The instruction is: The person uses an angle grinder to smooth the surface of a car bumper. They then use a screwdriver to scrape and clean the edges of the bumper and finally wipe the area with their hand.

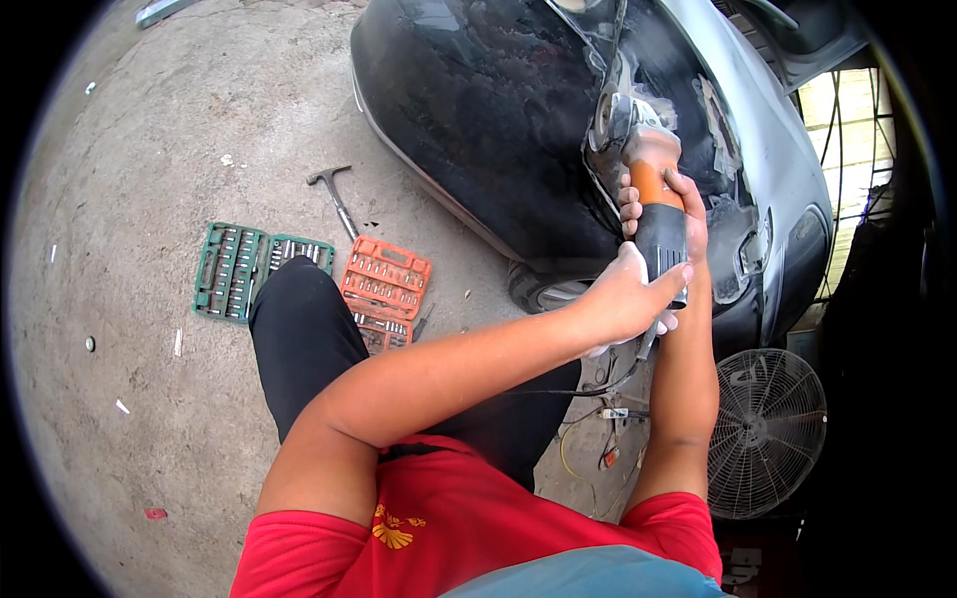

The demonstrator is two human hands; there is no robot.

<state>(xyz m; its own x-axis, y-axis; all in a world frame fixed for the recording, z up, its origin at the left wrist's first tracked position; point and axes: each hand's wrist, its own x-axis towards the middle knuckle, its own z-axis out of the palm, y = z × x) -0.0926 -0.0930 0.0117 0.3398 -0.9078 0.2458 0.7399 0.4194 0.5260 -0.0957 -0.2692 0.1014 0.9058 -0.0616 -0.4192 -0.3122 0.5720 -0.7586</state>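
An orange and black angle grinder is held in both hands against the car. My left hand is wrapped round its black rear end, near the cord. Further forward, my right hand grips the orange part of the body, fingers curling round the far side. The metal head and disc meet the car's dark panel at a worn, dusty edge. Whether the disc spins, I cannot tell. Scuffed grey patches show on the bodywork beside it.
An orange socket set case and a green one lie open on the concrete floor near my knee. A hammer lies beyond them. A round caged fan stands at right. Cords run below the grinder.
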